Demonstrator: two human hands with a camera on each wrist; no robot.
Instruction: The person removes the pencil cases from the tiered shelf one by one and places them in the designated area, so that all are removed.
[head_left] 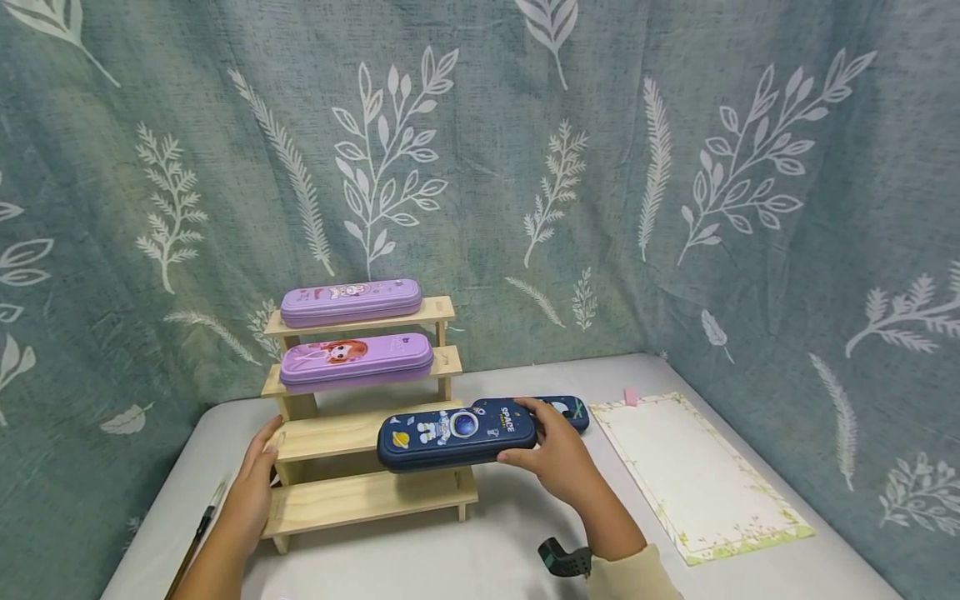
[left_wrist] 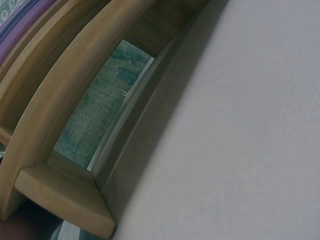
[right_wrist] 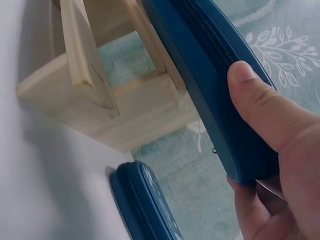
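Note:
My right hand (head_left: 558, 458) grips one end of a navy pencil case (head_left: 457, 435) printed with an astronaut and planets. In the right wrist view, the thumb (right_wrist: 250, 82) lies near its zipper, with fingers under the end. In the head view, the case overlaps the third tier of a wooden stepped rack (head_left: 367, 500); whether it touches is unclear. My left hand (head_left: 255, 487) rests against the rack's left side, its fingers fairly straight and partly hidden. Another navy pencil case (head_left: 573, 410) lies behind my right hand on the table, partly covered.
On the upper tiers sit a lilac pencil case (head_left: 352, 302) and a purple pencil case (head_left: 357, 360) with a red-haired girl. A floral-bordered sheet (head_left: 697, 475) with a pink tab (head_left: 630, 397) lies at right. A brush (head_left: 202, 525) lies at left. Patterned cloth (head_left: 480, 167) hangs behind.

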